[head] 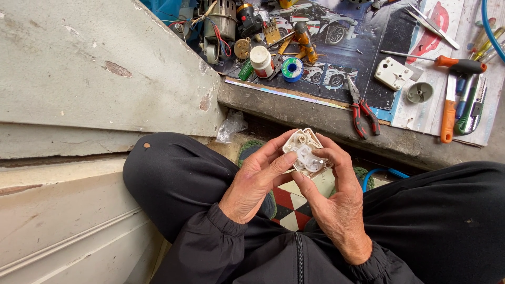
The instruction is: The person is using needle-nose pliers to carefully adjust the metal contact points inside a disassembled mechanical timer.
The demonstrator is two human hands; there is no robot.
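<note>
Between both sets of fingertips, above the lap, a small white plastic gear housing point(305, 152) is resting; left hand point(255, 181) and right hand point(336, 202) are pinching its edges. Likely light, rigid, fragile; loose gears want edge grips.

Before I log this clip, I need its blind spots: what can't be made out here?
1. Head view: the white gear housing, its underside and edges covered by the left hand and right hand.
2. Its gears: too small to count teeth.
3. Blue cable: cut off by the right edge.
4. Motor parts: cut off by the top edge.
</note>
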